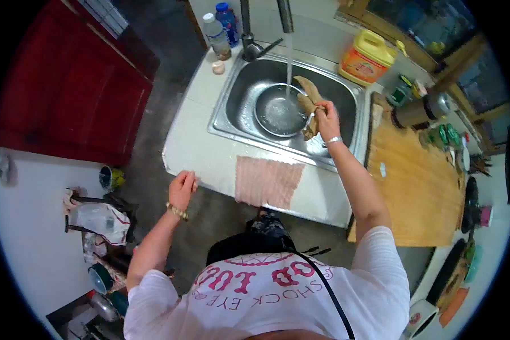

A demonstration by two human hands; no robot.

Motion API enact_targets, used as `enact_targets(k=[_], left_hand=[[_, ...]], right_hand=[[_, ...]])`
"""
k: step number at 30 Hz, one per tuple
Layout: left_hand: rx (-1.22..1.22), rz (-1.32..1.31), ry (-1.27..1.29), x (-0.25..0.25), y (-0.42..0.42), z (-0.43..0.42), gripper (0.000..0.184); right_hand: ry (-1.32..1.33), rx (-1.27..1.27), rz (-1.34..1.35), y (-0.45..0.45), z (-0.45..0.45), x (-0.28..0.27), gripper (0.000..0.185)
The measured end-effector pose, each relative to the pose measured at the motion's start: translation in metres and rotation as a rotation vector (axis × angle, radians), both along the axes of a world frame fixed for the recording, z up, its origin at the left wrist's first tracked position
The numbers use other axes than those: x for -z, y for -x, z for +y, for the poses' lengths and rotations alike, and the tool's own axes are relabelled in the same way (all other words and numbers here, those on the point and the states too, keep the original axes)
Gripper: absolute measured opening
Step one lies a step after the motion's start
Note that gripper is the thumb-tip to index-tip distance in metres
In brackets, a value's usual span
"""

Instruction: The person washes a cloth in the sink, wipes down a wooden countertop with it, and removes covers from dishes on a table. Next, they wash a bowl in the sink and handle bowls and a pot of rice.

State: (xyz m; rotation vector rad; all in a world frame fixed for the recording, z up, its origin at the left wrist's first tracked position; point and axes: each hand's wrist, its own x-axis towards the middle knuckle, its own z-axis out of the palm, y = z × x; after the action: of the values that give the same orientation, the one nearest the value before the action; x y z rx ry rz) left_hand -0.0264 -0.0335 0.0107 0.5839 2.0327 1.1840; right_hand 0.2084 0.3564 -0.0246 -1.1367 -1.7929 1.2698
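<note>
My right hand (327, 120) is closed on a brown cloth (309, 103) above the right side of a round metal basin (264, 123). The basin stands in the stainless steel sink (230, 113) with water in it. From the faucet (285, 20) a stream of water runs down into the basin, close to the cloth. My left hand (183, 190), a beaded bracelet at its wrist, hangs by the counter's front left edge. Its fingers are curled in and I see nothing in them. A pink cloth (268, 182) lies over the counter's front edge between my arms.
Two bottles, one clear (217, 38) and one blue (227, 24), stand behind the sink's left corner. A yellow jug (368, 56) is at the back right. A wooden board (416, 181) lies to the right, with a steel thermos (422, 110) at its far end.
</note>
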Motion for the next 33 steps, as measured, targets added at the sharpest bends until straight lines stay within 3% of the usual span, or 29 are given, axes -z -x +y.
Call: enact_targets(k=[2,3,5,6,8,11,12,15,16,17,18,20,22,25,27,28,33], left_hand=[[-0.118,-0.068,-0.100,0.008,0.020,0.010,0.018],[-0.166,-0.039,-0.099,0.014,0.028,0.003,0.016],[-0.232,-0.001,-0.113,0.015,0.050,0.011,0.014],[-0.241,0.053,-0.088,0.009,0.058,0.018,0.013],[-0.219,0.164,-0.087,0.003,0.093,0.030,0.010],[-0.085,0.369,-0.085,-0.007,0.168,0.078,0.018],[-0.048,0.429,-0.089,-0.016,0.194,0.107,0.021],[0.232,0.784,-0.299,-0.048,0.270,0.230,0.033],[0.348,0.851,-0.426,-0.057,0.288,0.276,0.036],[0.414,0.826,-0.478,-0.070,0.298,0.319,0.039],[0.466,0.816,-0.473,-0.078,0.305,0.360,0.040],[0.617,1.028,-0.453,-0.089,0.312,0.425,0.043],[0.733,0.971,-0.414,-0.086,0.322,0.473,0.047],[0.874,1.078,-0.234,-0.092,0.328,0.511,0.048],[0.923,1.147,-0.214,-0.089,0.328,0.525,0.047],[0.972,1.217,-0.188,-0.086,0.330,0.529,0.046],[0.922,1.129,-0.249,-0.089,0.350,0.517,0.043]], right_hand=[[0.183,-0.038,0.000,0.045,0.044,0.027,0.016],[-0.047,-0.070,-0.190,0.057,0.067,0.081,0.019],[-0.369,-0.084,-0.585,0.080,0.083,0.136,0.021],[-0.380,-0.135,-0.802,0.083,0.076,0.150,0.024],[-0.223,-0.185,-0.879,0.097,0.080,0.207,0.030],[-0.036,-0.357,-1.000,0.108,0.080,0.179,0.038],[0.097,-0.225,-0.749,0.102,0.075,0.154,0.037],[0.069,-0.183,-0.823,0.093,0.076,0.162,0.030],[0.016,-0.269,-0.929,0.085,0.093,0.210,0.026],[0.021,-0.252,-0.945,0.078,0.093,0.210,0.026],[0.137,-0.231,-0.704,0.070,0.087,0.207,0.029],[0.154,-0.031,-0.661,0.087,0.049,0.108,0.029],[0.127,-0.001,-0.670,0.078,0.047,0.123,0.031],[0.061,0.046,-0.690,0.079,0.043,0.118,0.038],[0.257,0.122,-0.556,0.082,0.040,0.114,0.033],[0.131,0.073,-0.579,0.082,0.039,0.111,0.033],[0.221,0.135,-0.410,0.093,0.035,0.117,0.044]])
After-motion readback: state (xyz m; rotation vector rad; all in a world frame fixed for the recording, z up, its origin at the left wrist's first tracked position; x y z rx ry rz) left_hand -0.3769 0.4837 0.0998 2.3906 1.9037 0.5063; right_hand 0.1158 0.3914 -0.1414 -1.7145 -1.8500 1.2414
